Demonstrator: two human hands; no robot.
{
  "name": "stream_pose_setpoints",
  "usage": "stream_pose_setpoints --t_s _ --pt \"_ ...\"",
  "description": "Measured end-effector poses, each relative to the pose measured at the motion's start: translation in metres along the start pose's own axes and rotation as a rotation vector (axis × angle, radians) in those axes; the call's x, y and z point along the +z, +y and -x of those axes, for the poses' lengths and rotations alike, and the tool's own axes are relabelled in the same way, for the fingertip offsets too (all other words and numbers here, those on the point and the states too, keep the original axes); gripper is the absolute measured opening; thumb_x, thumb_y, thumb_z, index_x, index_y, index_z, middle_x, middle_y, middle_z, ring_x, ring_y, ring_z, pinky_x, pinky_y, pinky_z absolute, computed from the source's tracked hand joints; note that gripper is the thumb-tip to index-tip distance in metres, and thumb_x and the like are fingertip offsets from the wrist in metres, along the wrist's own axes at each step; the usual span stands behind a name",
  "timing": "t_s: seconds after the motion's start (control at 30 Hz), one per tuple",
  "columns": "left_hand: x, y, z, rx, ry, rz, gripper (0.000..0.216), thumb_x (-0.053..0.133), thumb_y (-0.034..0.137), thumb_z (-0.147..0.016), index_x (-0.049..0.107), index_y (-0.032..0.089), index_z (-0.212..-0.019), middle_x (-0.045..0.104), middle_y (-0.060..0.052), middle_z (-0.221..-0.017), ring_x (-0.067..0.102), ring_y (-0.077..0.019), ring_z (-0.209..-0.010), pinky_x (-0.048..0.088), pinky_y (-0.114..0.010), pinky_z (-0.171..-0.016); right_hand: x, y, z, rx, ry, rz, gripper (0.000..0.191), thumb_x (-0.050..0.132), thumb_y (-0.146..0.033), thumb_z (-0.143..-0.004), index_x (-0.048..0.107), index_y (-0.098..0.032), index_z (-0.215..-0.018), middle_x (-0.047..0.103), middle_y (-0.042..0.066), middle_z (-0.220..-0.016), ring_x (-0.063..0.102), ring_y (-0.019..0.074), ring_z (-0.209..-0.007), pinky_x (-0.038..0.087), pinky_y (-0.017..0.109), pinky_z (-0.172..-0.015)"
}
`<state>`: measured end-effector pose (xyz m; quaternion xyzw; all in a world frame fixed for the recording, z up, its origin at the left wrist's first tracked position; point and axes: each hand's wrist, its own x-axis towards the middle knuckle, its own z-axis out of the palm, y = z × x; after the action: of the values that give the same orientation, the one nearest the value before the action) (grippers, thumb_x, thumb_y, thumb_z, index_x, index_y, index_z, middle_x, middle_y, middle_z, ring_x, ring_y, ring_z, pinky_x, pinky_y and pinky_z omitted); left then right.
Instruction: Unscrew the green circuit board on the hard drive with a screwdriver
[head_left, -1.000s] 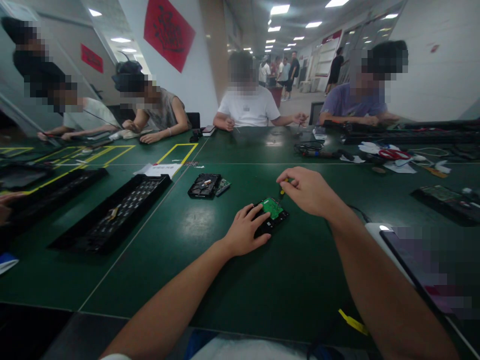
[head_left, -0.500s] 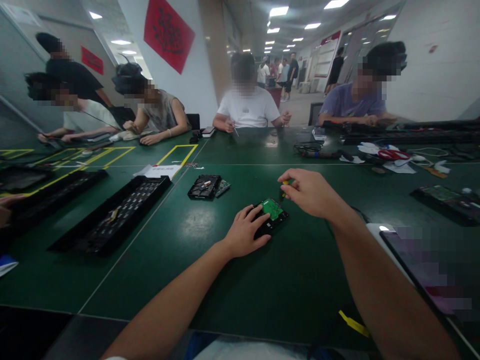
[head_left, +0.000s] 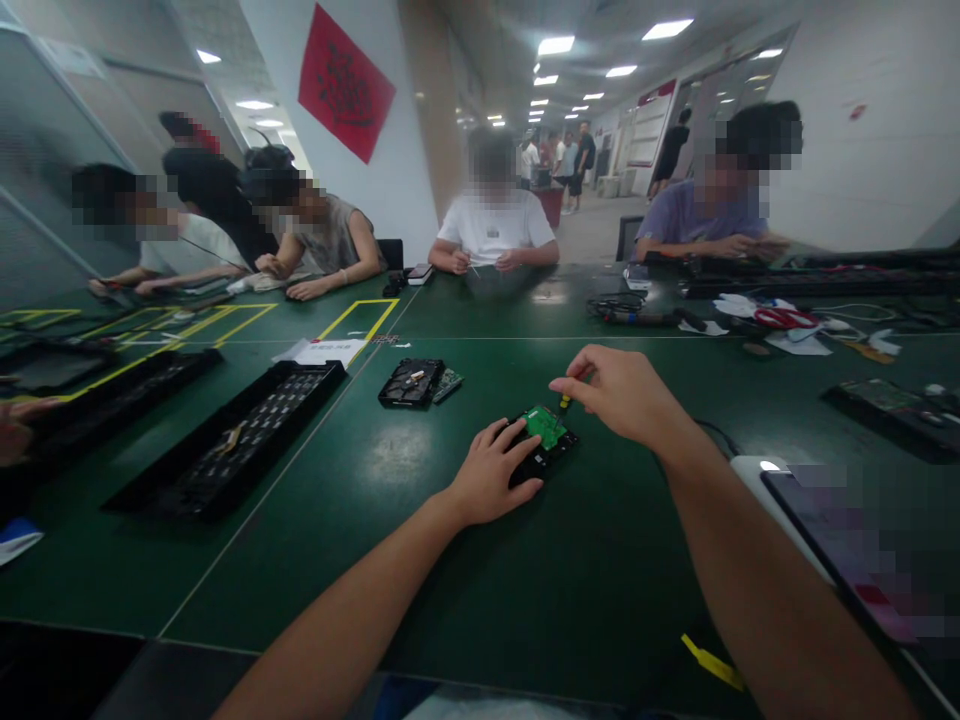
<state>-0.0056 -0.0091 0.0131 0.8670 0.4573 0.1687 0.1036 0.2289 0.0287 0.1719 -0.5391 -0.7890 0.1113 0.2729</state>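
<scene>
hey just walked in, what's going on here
Someone is working on a black unit with a green circuit board, lying on the green table. Their left hand is spread over it; their right hand grips a small yellow-and-black tool, probably a screwdriver, above the board. Whether its tip touches is too small to tell. Other people sit across the table.
</scene>
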Motion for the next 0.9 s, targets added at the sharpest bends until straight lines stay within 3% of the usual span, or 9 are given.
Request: stream_pose_setpoints --t_s 0.13,0.27,0.4,0.53,0.63,0.77,0.9 --pt "-0.0006 0.0008 -0.0004 0.001 0.006 -0.005 0.073 0.071 0.055 -0.097 0.050 0.031 -0.162 0.038 -0.009 -0.174 0.029 -0.0431 -0.160 0.032 -0.065 -0.127 0.0011 -0.0005 -0.0007 -0.131 -0.033 0.005 0.013 0.067 -0.026 -0.098 0.078 -0.020 -0.098 0.082 0.007 -0.101 0.074 0.0220 -0.085 0.050 0.034 -0.081" --pt "0.0003 -0.0002 -0.0005 0.004 -0.002 -0.007 0.073 0.071 0.056 -0.097 0.050 0.031 -0.163 0.037 -0.009 -0.174 0.028 -0.0433 -0.160 0.032 -0.065 -0.127 0.0029 0.0008 -0.0038 -0.205 -0.028 0.039 0.024 0.058 -0.015 -0.100 0.080 -0.019 -0.107 0.081 0.009 -0.113 0.074 0.0247 -0.104 0.050 0.035 -0.093" --pt "0.0004 -0.0004 -0.0005 -0.001 -0.003 -0.017 0.073 0.070 0.056 -0.098 0.050 0.030 -0.163 0.037 -0.009 -0.174 0.027 -0.0428 -0.161 0.032 -0.065 -0.127 0.0031 0.0021 -0.0040 -0.116 -0.008 0.075 0.014 0.067 -0.025 -0.099 0.079 -0.018 -0.102 0.082 0.010 -0.106 0.074 0.0260 -0.097 0.050 0.037 -0.088" --pt "-0.0004 0.0003 -0.0004 0.002 -0.009 -0.018 0.073 0.069 0.056 -0.098 0.050 0.029 -0.163 0.037 -0.010 -0.174 0.027 -0.0427 -0.161 0.032 -0.065 -0.127 0.0030 0.0022 -0.0025 -0.025 0.020 0.079 0.017 0.074 -0.035 -0.095 0.075 -0.018 -0.095 0.081 0.010 -0.098 0.074 0.0263 -0.090 0.050 0.036 -0.081" --pt "0.0003 -0.0002 -0.0005 0.000 -0.002 -0.019 0.073 0.071 0.055 -0.097 0.050 0.030 -0.163 0.038 -0.009 -0.174 0.028 -0.0428 -0.160 0.033 -0.065 -0.127 0.0032 0.0016 -0.0015 -0.087 -0.007 0.074 0.013 0.067 -0.026 -0.098 0.076 -0.017 -0.101 0.081 0.010 -0.103 0.073 0.0234 -0.086 0.050 0.035 -0.081" --pt "0.0021 -0.0013 -0.0008 0.009 0.001 -0.026 0.073 0.071 0.055 -0.097 0.050 0.030 -0.162 0.038 -0.009 -0.173 0.028 -0.0427 -0.160 0.033 -0.064 -0.127 0.0041 0.0004 -0.0020 -0.183 -0.029 0.066 0.026 0.059 -0.016 -0.099 0.079 -0.015 -0.115 0.079 0.012 -0.117 0.072 0.0206 -0.086 0.050 0.034 -0.086" --pt "0.0019 -0.0012 -0.0007 0.003 -0.003 -0.025 0.073 0.070 0.056 -0.097 0.050 0.030 -0.162 0.037 -0.009 -0.174 0.028 -0.0423 -0.160 0.032 -0.064 -0.127 0.0032 0.0010 -0.0040 -0.190 -0.014 0.081 0.024 0.059 -0.024 -0.102 0.082 -0.017 -0.103 0.080 0.010 -0.104 0.071 0.0227 -0.089 0.050 0.034 -0.086"
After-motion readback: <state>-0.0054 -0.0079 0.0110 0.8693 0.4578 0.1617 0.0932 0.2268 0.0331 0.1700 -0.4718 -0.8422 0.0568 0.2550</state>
